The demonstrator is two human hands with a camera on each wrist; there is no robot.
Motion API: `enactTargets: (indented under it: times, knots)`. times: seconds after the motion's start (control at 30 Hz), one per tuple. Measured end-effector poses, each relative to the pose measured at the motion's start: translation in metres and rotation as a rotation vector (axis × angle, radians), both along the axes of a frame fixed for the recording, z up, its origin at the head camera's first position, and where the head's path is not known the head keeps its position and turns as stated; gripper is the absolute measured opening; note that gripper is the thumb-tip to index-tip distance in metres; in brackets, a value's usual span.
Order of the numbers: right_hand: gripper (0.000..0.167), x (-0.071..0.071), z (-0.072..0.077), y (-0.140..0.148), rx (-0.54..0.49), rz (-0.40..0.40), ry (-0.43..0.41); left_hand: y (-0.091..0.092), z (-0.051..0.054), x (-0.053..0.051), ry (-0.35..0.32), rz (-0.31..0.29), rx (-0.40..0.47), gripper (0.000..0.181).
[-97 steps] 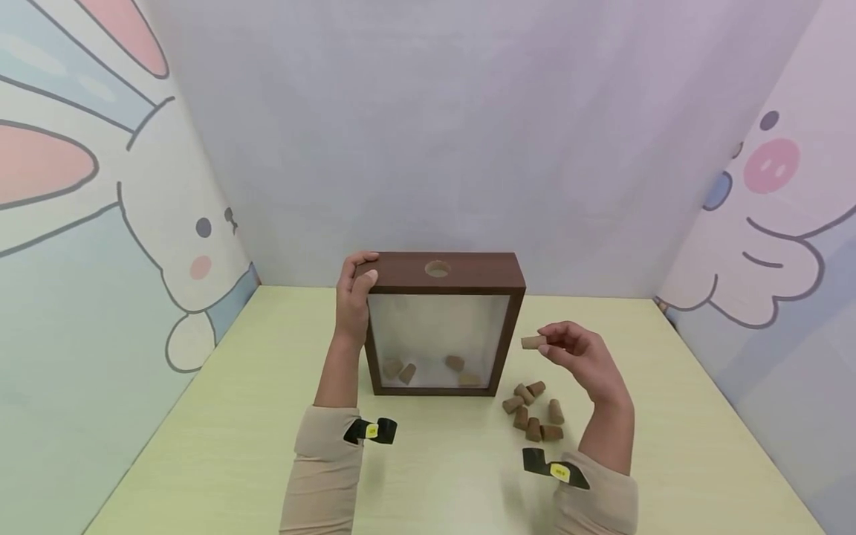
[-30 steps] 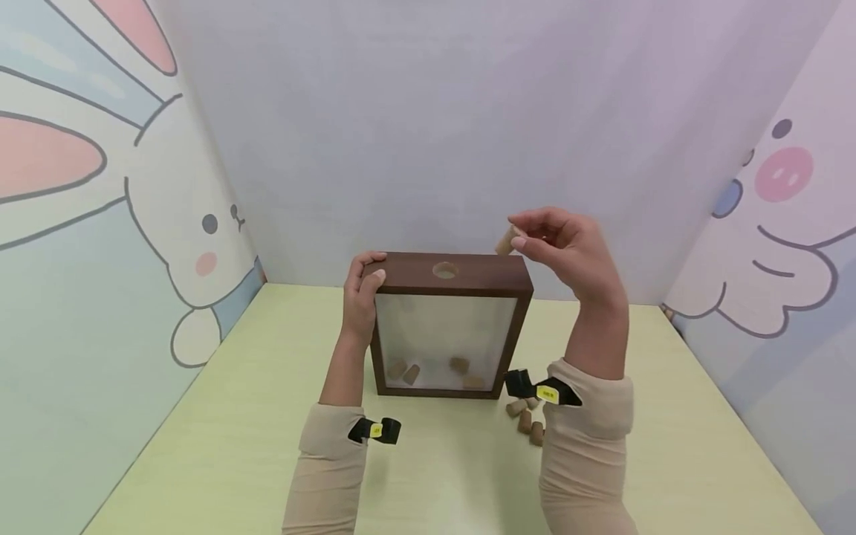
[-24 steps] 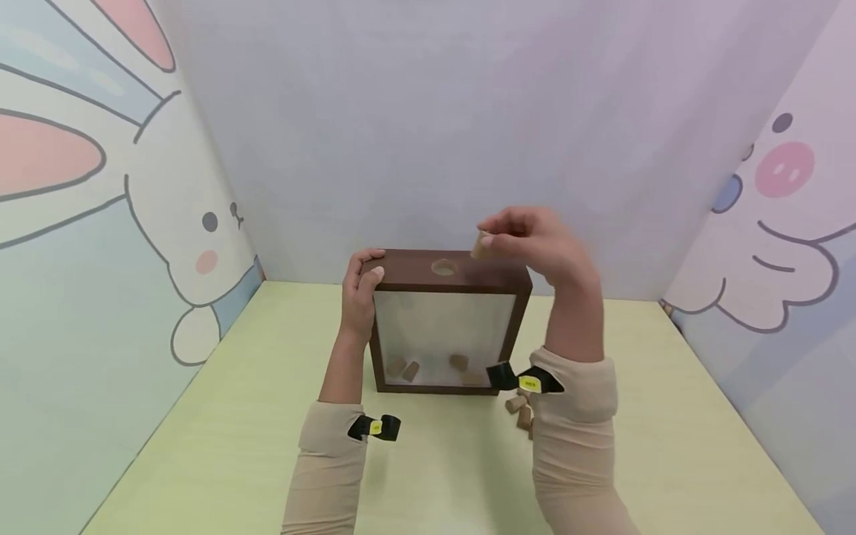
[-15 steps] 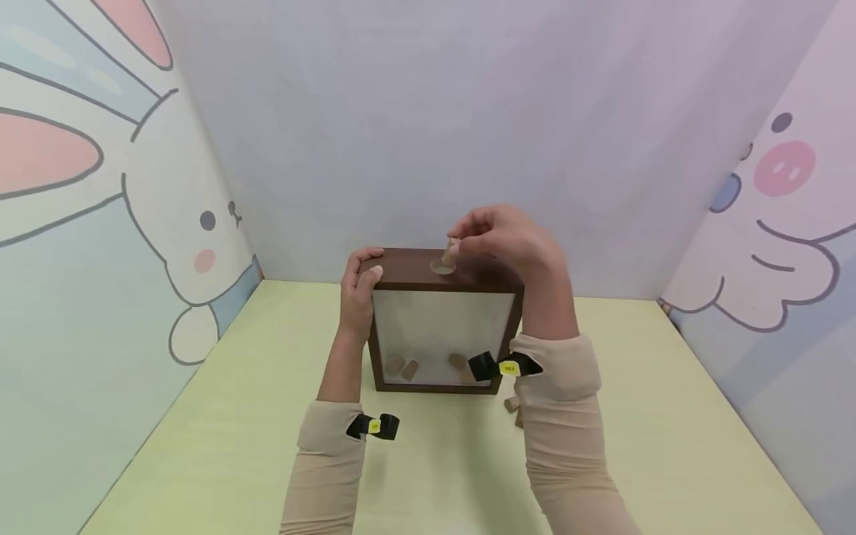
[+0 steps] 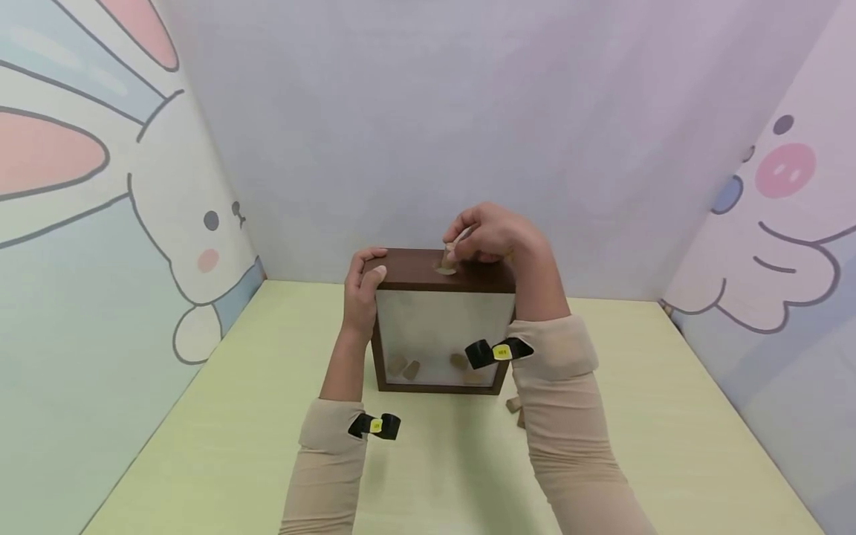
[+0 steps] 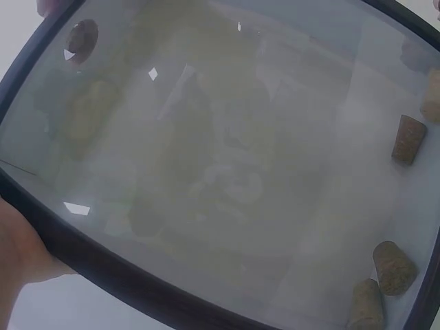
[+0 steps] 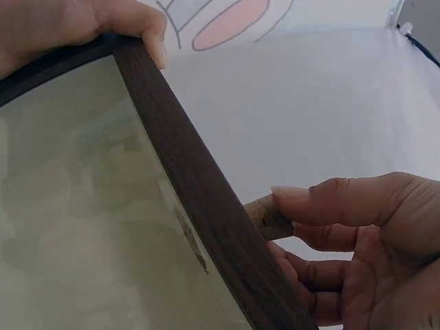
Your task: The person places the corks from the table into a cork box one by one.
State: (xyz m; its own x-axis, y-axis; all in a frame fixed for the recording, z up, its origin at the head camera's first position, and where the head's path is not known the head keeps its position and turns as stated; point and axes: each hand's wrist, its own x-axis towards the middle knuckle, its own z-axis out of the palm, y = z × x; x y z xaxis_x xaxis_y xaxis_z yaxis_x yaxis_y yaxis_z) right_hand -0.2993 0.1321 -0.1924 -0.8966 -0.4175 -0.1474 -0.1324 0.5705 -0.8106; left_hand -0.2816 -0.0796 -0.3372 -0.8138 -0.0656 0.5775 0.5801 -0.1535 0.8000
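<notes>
A dark brown wooden shadow box point(image 5: 408, 269) with a clear front stands upright on the table, a round hole in its top. My left hand point(image 5: 362, 293) grips its top left corner, thumb in front and fingers over the top. Between the thumb and fingers of my right hand point(image 5: 491, 232) is a cork point(image 7: 267, 218), pinched at the hole. Its lower end is at the opening; how far in it sits I cannot tell. Several corks lie inside along the bottom, such as one brown cork point(image 6: 409, 139) behind the glass.
Loose corks point(image 5: 513, 404) lie on the pale yellow-green table point(image 5: 428, 461) right of the box, mostly hidden by my right sleeve point(image 5: 565, 401). A pale curtain point(image 5: 428, 134) hangs behind, and printed cartoon panels stand at both sides.
My right hand has carried the cork up from beside the box, then left across its top to the hole, and lowered it slightly. The left hand keeps its grip on the corner.
</notes>
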Motion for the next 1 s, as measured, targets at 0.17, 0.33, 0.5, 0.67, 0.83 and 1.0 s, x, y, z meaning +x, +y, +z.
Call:
enactTargets:
  times: [0.17, 0.33, 0.5, 0.67, 0.83, 1.0]
  knots:
    - [0.029, 0.005, -0.002, 0.003, 0.027, -0.011, 0.076, 0.002, 0.0, -0.002, -0.009, -0.001, 0.007, 0.04]
    - [0.03, 0.024, -0.012, 0.016, -0.051, 0.006, 0.232, 0.002, -0.002, -0.001, -0.007, 0.004, 0.002, 0.04]
    - [0.028, 0.046, -0.024, 0.034, -0.177, 0.045, 0.39, 0.001, -0.001, -0.001, -0.006, -0.005, 0.001, 0.04]
    - [0.025, 0.062, -0.039, 0.053, -0.265, 0.033, 0.543, 0.0, 0.0, 0.0, -0.007, 0.0, -0.013, 0.041]
    - [0.021, 0.075, -0.061, 0.07, -0.373, 0.014, 0.642, 0.0, 0.0, 0.001, -0.016, -0.005, -0.005, 0.04]
    - [0.023, 0.084, -0.085, 0.08, -0.518, 0.017, 0.685, 0.001, -0.001, 0.001, -0.013, 0.003, -0.001, 0.04]
